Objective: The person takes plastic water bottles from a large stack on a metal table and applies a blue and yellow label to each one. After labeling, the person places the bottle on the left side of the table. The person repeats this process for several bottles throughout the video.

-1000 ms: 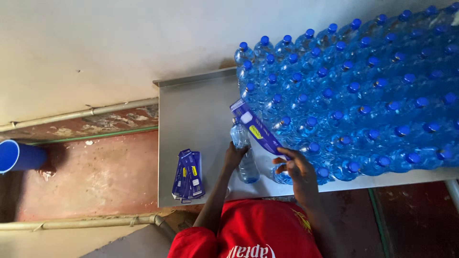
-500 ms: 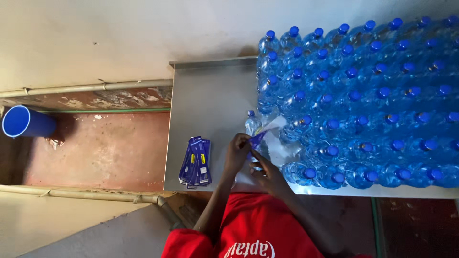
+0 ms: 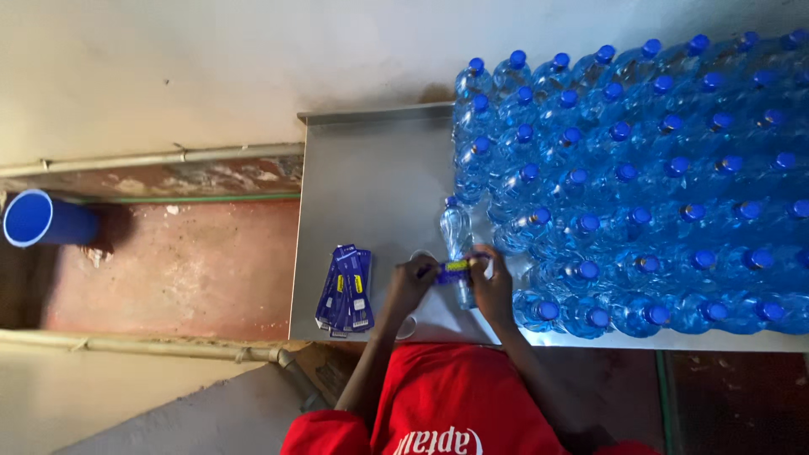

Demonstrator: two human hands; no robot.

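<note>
A clear water bottle (image 3: 456, 232) with a blue cap stands on the steel table (image 3: 371, 181) just in front of me. A blue label with a yellow patch (image 3: 453, 268) lies wrapped across the bottle's lower body. My left hand (image 3: 410, 287) pinches the label's left end and my right hand (image 3: 493, 284) presses its right end against the bottle. A small stack of the same blue labels (image 3: 345, 289) lies on the table to the left of my left hand.
A dense block of several blue-capped water bottles (image 3: 640, 168) fills the right part of the table up to the wall. A blue bucket (image 3: 44, 219) stands on the red floor at far left. Pipes (image 3: 152, 157) run along the floor and wall.
A second ago my right hand held the label raised above the bottles. It came down, and now both hands wrap it around the single bottle. The view shifted slightly.
</note>
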